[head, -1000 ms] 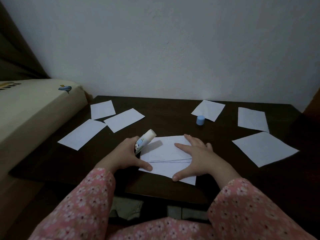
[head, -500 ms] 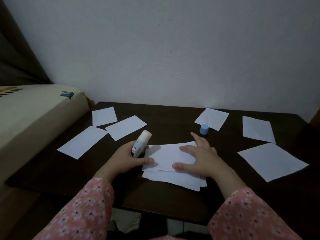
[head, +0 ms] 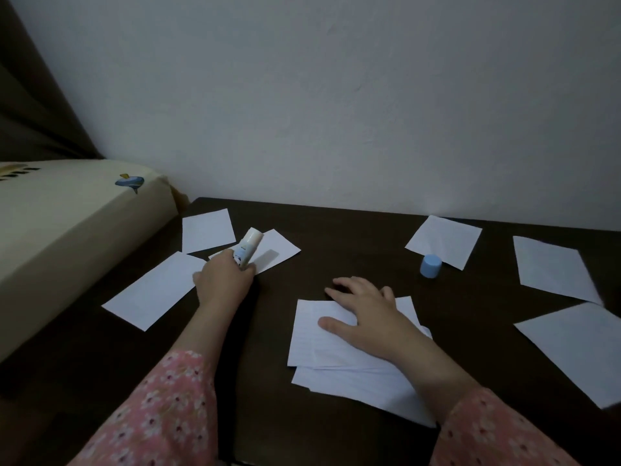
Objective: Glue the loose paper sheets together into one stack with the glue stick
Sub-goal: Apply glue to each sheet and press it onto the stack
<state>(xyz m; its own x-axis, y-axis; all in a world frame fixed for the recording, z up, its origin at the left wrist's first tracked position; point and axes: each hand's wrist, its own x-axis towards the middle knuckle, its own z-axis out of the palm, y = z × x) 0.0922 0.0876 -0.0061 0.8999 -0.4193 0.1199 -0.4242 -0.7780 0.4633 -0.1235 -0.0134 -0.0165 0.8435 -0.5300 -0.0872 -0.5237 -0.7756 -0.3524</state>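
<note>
Since half a second ago the left hand (head: 224, 276) has left the stack and reached out toward the far-left corner of the table (head: 353, 237), carrying the glue stick (head: 248, 247) with it; the right hand (head: 364, 312) has stayed on the paper. Left hand: fingers curled round the lower barrel of the stick, whose open tip points up and away toward the wall. Knuckles sit over the near end of the middle loose sheet (head: 268, 252), fingertips touching or just above it; contact cannot be confirmed. That sheet lies directly under and beyond the hand, long axis running from near-left to far-right. A larger sheet (head: 153, 290) lies just beside it toward the left edge, a smaller one (head: 207, 229) just behind toward the wall. Right hand: spread flat, palm down, pinning the stack (head: 336, 358) near the front edge, at centre. Stack looks white, several layers, edges fanned and not squared. Blue cap (head: 430, 266) stands upright beyond the right hand, touching or just in front of another sheet (head: 443, 238); two more sheets (head: 554, 267) (head: 578, 344) lie toward the right edge. Judgement: next pickup is the middle left sheet, left hand clearly nearer, but already occupied by the stick, so a clean pinch may be awkward.
</note>
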